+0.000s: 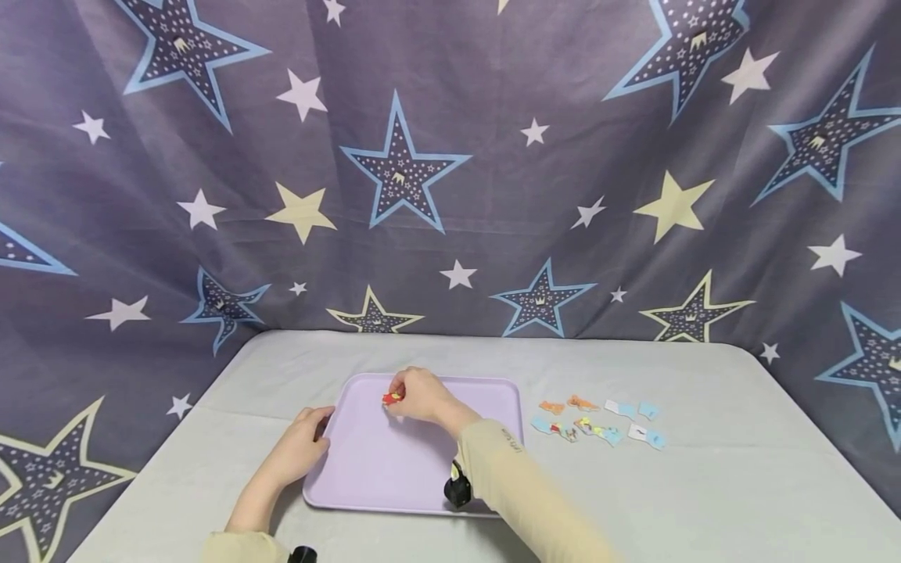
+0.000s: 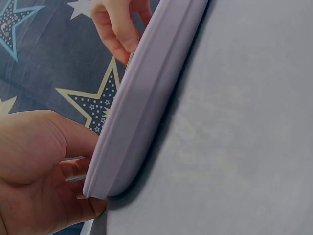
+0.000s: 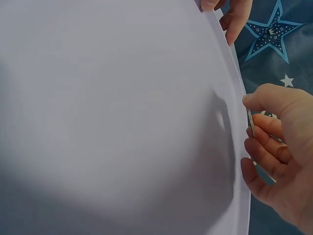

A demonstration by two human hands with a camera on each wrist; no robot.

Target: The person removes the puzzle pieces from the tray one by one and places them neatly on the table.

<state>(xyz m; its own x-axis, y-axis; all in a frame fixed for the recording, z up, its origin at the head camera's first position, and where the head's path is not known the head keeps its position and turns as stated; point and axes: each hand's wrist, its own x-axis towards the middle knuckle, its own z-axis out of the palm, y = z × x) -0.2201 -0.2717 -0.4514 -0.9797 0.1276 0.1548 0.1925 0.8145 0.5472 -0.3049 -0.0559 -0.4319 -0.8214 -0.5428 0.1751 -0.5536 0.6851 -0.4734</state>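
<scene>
My right hand (image 1: 425, 396) is over the upper left part of a lilac tray (image 1: 394, 477). Between thumb and fingertips it pinches a small, flat red puzzle piece (image 1: 392, 399). In the right wrist view that piece (image 3: 251, 122) shows edge-on as a thin strip, its printed face turned away. At the tray's left side, my left hand (image 1: 301, 447) holds the rim. Its thumb and fingers lie about the tray's edge in the left wrist view, where the hand (image 2: 39, 171) partly hides behind the tray wall (image 2: 132, 112).
Right of the tray, several flat puzzle pieces lie on the pale tablecloth (image 1: 739, 469): orange pieces (image 1: 583, 403), blue-and-white pieces (image 1: 646, 436) and multicoloured ones (image 1: 598, 431). A dark star-patterned curtain (image 1: 493, 234) hangs behind the table.
</scene>
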